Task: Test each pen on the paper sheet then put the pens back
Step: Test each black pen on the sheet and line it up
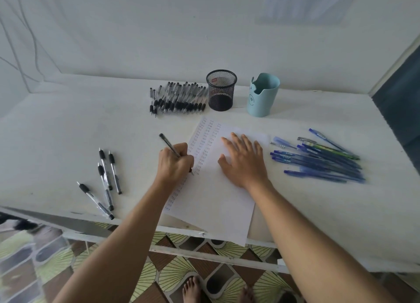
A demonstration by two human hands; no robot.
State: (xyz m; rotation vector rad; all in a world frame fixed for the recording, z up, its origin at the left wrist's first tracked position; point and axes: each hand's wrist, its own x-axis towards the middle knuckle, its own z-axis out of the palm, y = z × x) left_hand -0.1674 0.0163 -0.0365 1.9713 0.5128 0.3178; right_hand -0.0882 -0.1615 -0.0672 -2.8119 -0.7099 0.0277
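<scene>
left hand: fingers curled round a black pen, tip on the paper sheet | right hand: fingers straight, flat on sheet | desk: four black pens left of sheet, blue pens right, pen heap beside mesh cup and blue cup behind

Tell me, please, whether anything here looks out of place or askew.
The sheet lies askew, its near corner overhanging the table edge; only the right hand pins it while the left hand writes with a pen.
</scene>
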